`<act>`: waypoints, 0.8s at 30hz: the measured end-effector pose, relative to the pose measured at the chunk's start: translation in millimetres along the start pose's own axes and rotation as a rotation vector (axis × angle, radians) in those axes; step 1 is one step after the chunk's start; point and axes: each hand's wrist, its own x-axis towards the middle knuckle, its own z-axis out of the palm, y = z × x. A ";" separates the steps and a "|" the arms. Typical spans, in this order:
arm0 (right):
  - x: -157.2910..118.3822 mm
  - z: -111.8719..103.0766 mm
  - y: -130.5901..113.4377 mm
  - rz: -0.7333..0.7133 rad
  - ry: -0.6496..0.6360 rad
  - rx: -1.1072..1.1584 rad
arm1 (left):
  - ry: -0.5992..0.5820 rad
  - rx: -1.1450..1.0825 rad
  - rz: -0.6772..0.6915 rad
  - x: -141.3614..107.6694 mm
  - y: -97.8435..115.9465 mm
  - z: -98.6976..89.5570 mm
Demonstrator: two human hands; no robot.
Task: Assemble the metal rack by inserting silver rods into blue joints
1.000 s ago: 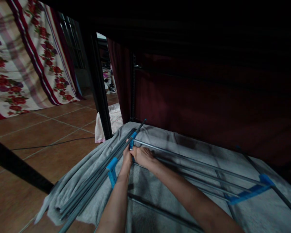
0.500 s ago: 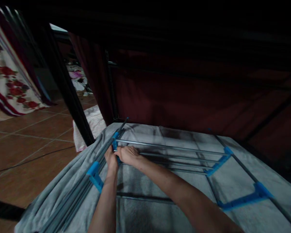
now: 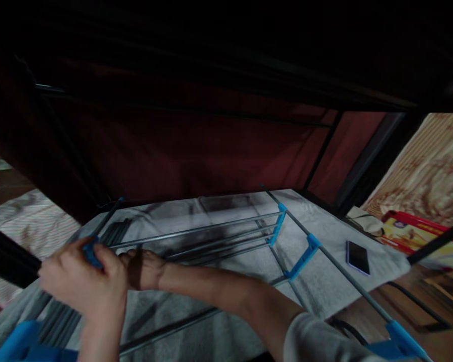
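Note:
A partly assembled rack of grey metal rods (image 3: 207,230) and blue plastic brackets lies across the grey blanket (image 3: 226,332). My left hand (image 3: 85,274) is wrapped around a blue bracket (image 3: 92,251) at the rack's left side. Just beside it my right hand (image 3: 145,266) is closed at the left end of one of the lower crossbars; its fingertips are partly hidden. On the far side, the crossbars meet another blue bracket (image 3: 277,226). Several loose grey rods (image 3: 58,317) lie side by side under and near my left hand.
A phone (image 3: 358,257) lies on the blanket at the right. Beyond the bed's edge are a red and yellow package (image 3: 411,234) and a patterned cloth (image 3: 434,166). Dark bed-frame posts (image 3: 377,161) and a dark red curtain (image 3: 196,151) enclose the back.
The view has swung to the right, bringing the phone and package into sight. My left hand has shifted onto the top of the blue bracket; my right hand stays beside it, lower down.

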 end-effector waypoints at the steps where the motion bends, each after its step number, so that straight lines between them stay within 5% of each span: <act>1: -5.0 0.9 0.4 0.004 0.036 0.000 | -0.049 0.088 -0.021 15.9 1.9 1.2; 3: -20.1 0.8 -0.9 0.001 0.164 0.003 | -0.230 0.298 -0.111 44.8 0.8 5.1; 6: -52.1 -7.8 -4.2 -0.063 0.296 -0.017 | -0.693 0.510 -0.253 78.0 -6.7 10.6; 8: -70.6 -19.6 -1.7 -0.052 0.333 0.009 | -0.818 0.507 -0.263 94.8 -12.9 15.4; 12: -77.1 -50.3 13.9 0.139 0.444 0.110 | -0.909 0.372 -0.300 119.7 -28.5 32.9; 15: -56.9 -68.6 23.1 0.281 0.383 0.191 | -0.982 0.198 -0.363 127.0 -40.1 43.0; 19: -16.1 -77.0 22.4 0.213 0.222 0.296 | -1.006 0.038 -0.411 121.9 -49.1 41.8; 24: 16.4 -74.8 8.0 0.249 0.169 0.354 | -0.924 -0.058 -0.433 114.5 -55.4 36.6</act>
